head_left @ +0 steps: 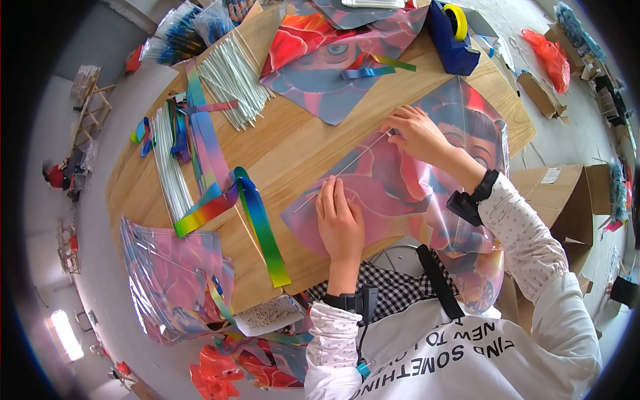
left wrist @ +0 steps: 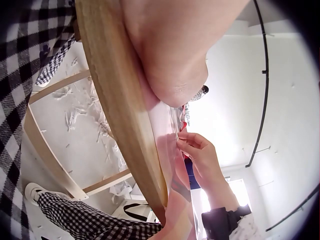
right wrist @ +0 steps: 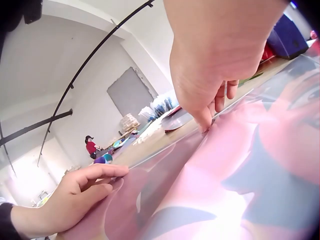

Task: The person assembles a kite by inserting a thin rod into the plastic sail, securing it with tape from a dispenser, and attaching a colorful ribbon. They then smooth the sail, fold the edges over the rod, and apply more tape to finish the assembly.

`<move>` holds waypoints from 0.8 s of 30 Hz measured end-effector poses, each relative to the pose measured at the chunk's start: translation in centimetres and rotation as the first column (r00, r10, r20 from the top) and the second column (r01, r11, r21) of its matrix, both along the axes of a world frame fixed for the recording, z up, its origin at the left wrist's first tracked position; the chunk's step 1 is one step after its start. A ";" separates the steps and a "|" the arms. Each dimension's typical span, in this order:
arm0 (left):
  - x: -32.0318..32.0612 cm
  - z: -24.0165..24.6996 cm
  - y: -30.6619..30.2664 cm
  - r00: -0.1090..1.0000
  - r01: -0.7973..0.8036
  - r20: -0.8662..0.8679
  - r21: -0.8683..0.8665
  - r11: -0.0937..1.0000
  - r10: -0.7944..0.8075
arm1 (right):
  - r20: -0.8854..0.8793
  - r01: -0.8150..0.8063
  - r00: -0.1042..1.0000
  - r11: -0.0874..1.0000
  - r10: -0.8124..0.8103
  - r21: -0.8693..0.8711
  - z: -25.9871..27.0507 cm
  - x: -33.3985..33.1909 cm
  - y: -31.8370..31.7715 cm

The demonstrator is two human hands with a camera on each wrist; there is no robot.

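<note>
A printed, glossy plastic kite sheet lies over the table's near right side, its lower part hanging past the edge. Along its upper left border runs a thin white rod. My left hand rests on this border with straight fingers, pressing it against the table. Farther up, my right hand pinches the rod at the sheet's edge between thumb and fingers. In the right wrist view, the right hand reaches down to the border while the left hand lies flat along it.
Bundles of white rods and rainbow ribbons lie on the wooden table. Another printed sheet and a blue tape dispenser are at the far side. A white box of small parts sits by the near edge.
</note>
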State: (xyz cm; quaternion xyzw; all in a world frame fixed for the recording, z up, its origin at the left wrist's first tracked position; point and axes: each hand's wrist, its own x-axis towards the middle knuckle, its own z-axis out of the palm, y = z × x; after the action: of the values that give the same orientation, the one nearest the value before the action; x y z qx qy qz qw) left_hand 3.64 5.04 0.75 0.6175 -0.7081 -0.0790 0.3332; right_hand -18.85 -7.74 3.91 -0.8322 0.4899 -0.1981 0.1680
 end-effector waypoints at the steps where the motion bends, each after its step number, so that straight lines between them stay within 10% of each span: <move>1: 0.0 0.0 0.0 1.000 0.001 -0.002 0.001 1.000 -0.001 | -0.008 0.003 1.000 1.000 -0.003 0.008 0.0 0.0 0.0; 24: 0.0 0.1 0.0 1.000 -0.003 -0.019 0.016 1.000 0.003 | -0.010 0.042 0.999 0.999 -0.042 -0.032 -0.8 0.0 0.2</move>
State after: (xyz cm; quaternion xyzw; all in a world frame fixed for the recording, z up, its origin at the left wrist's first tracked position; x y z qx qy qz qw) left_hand 3.59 5.08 0.89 0.6205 -0.7032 -0.0903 0.3352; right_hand -18.83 -7.51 3.12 -0.8252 0.5051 -0.2049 0.1479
